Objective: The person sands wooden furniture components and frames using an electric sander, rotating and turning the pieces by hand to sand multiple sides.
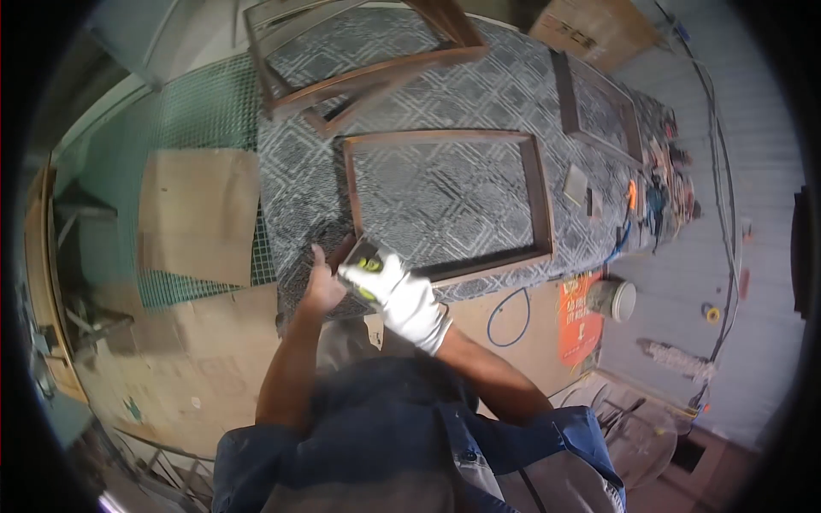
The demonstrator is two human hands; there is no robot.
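My right hand [405,299], in a white glove, is closed round a dark handheld tool with yellow-green patches [369,264]. The tool's kind is unclear. It lies over the near left corner of a rectangular brown wooden frame [445,135], which rests on a patterned grey cloth. Bare and slightly blurred, my left hand [323,289] is just left of the tool, its thumb pointing up. A short brown wooden piece shows between that thumb and the tool. The left fingers are mostly hidden, so whether they grip the wood does not show.
More wooden frames stand at the far left [376,75] and far right [575,94] of the cloth-covered table [299,171]. Assorted tools [657,201] lie along its right edge. A cardboard sheet [198,215] covers green mesh at left. A lidded jar [612,299] is at right.
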